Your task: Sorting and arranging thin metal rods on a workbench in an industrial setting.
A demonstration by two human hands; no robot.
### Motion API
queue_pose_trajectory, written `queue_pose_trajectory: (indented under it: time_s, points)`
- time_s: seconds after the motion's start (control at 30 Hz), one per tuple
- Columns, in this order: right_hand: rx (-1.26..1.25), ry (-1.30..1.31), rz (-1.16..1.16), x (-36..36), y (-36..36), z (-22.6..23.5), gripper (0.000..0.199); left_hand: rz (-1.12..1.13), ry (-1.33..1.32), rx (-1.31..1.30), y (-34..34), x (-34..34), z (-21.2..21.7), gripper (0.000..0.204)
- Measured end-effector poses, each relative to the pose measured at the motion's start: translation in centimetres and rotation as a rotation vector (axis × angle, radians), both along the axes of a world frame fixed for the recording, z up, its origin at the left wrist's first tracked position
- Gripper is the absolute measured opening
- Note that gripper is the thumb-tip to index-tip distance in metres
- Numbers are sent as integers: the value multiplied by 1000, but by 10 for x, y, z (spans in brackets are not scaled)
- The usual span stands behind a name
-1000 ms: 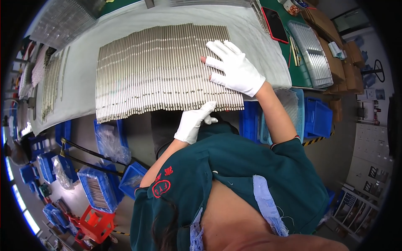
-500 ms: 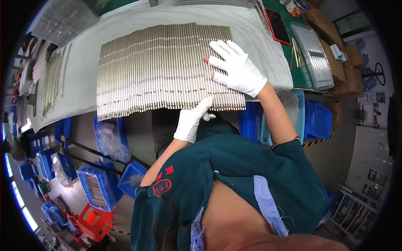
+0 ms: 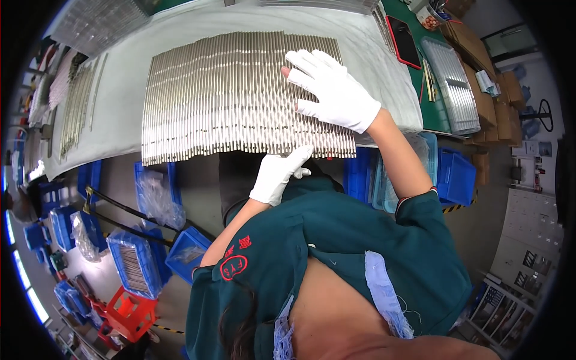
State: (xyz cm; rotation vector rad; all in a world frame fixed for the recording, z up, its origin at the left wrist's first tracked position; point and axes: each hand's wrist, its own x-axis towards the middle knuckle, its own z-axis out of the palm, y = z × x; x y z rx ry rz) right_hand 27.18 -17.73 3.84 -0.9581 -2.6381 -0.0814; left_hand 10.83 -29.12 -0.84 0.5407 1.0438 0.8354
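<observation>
A wide row of thin silver metal rods (image 3: 228, 96) lies side by side on a white cloth (image 3: 120, 120) over the table. My right hand (image 3: 333, 90), in a white glove, rests flat on the right part of the row with its fingers spread. My left hand (image 3: 277, 175), also in a white glove, is at the near edge of the row. Its fingertips touch the rod ends there, and it holds nothing. My green shirt fills the lower part of the view.
More loose rods (image 3: 75, 108) lie at the cloth's left. A ribbed metal tray (image 3: 450, 84) and a dark flat device with a red edge (image 3: 405, 39) sit on the green mat at right. Blue bins (image 3: 135, 261) and a red crate (image 3: 129, 312) stand on the floor.
</observation>
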Motion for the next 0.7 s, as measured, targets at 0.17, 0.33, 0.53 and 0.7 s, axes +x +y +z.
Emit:
queue_pose_trajectory:
  time_s: [0.17,0.33,0.53,0.7]
  points:
    - [-54,-128,15,-13,7,-8,57,-25,79,65,1,-2,-2,26]
    - [-68,-103,11,-14,7,-9,57,85,70,25,6,-7,-6,25]
    - [9,-60,34,-13,9,-13,56,10,82,15,1,-12,1,25]
    - [11,-64,32,-13,10,-14,56,-16,82,48,0,-13,0,24]
